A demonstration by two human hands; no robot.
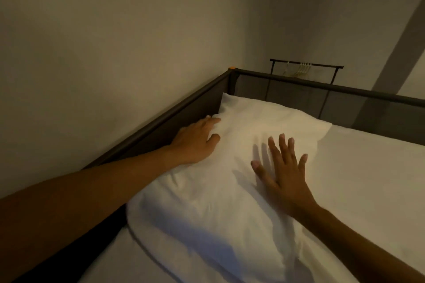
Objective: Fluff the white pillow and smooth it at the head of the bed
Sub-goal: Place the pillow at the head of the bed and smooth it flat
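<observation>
The white pillow lies along the left rail of the bed, its far corner tucked into the frame's corner. My left hand rests on the pillow's left edge beside the rail, fingers curled into the fabric; whether it grips the cloth is unclear. My right hand hovers flat just over the pillow's middle, fingers spread, casting a shadow on the cloth to its left. The pillow's surface shows soft creases near both hands.
A dark metal bed frame with mesh panels runs along the left and far sides, against a pale wall. The white sheet covers the mattress to the right. A black rack with hangers stands behind the far rail.
</observation>
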